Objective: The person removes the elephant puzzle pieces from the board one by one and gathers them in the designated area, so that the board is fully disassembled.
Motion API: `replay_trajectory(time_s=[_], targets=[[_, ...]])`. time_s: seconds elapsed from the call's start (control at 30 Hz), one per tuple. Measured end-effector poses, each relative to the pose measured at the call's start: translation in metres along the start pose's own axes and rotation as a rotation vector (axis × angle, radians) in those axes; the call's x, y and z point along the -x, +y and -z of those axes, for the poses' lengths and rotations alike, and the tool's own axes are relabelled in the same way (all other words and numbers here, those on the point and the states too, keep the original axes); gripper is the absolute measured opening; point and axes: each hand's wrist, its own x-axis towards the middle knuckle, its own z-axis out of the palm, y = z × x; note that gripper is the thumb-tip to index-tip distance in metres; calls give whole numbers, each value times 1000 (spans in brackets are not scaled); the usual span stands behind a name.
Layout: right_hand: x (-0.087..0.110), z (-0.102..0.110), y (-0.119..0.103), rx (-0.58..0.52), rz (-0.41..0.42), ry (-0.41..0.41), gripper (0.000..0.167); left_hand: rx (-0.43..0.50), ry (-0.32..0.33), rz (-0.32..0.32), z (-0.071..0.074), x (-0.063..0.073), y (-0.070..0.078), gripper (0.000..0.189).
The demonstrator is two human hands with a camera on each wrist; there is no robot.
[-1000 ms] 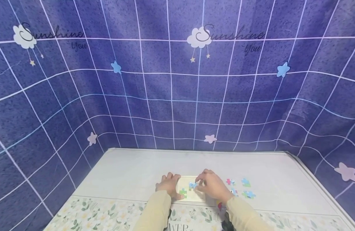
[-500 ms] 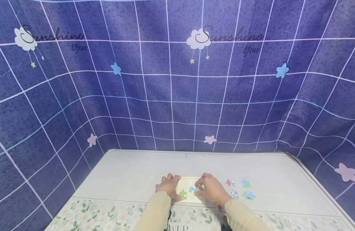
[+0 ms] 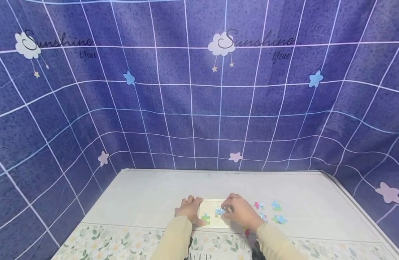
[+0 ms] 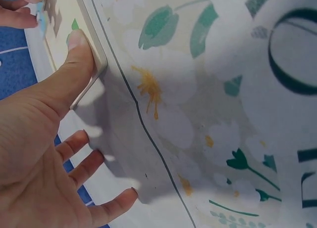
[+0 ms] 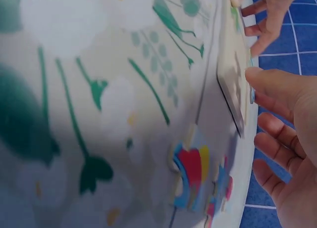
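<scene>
A pale wooden puzzle tray (image 3: 207, 207) lies on the table between the two hands. My left hand (image 3: 188, 209) rests at its left end; the thumb (image 4: 79, 52) presses on the near corner and the other fingers spread by the far side. A green puzzle piece (image 3: 205, 219) sits in the tray's near-left corner, right by that thumb. Above the tray's middle, my right hand (image 3: 241, 212) pinches a light-blue puzzle piece (image 3: 219, 212) between thumb and forefinger, partly covering it. In the right wrist view, only a thin edge of that piece shows beyond the thumb.
Right of the tray lie several loose puzzle pieces, among them a blue-green one (image 3: 276, 206), another (image 3: 279, 219) and a pink-blue one (image 3: 258, 205). A red-yellow piece (image 5: 192, 168) lies nearer, by the right forearm. A flowered cloth (image 3: 121, 238) covers the table's front.
My right hand has shifted the light-blue piece slightly to the right over the tray. My left hand has stayed at the tray's left end.
</scene>
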Motion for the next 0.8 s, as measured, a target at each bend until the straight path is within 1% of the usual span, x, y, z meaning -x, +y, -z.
replay_trajectory(time_s=[0.1, 0.43, 0.57, 0.8], targets=[[2, 6, 2, -22, 11, 7, 26, -3, 2, 0, 0, 0, 0, 79], [12, 24, 10, -49, 60, 35, 26, -1, 14, 1, 0, 2, 0, 79], [17, 32, 13, -59, 62, 46, 25, -4, 9, 4, 0, 1, 0, 79], [29, 47, 16, -58, 51, 54, 26, -8, 15, -10, -2, 0, -2, 79]])
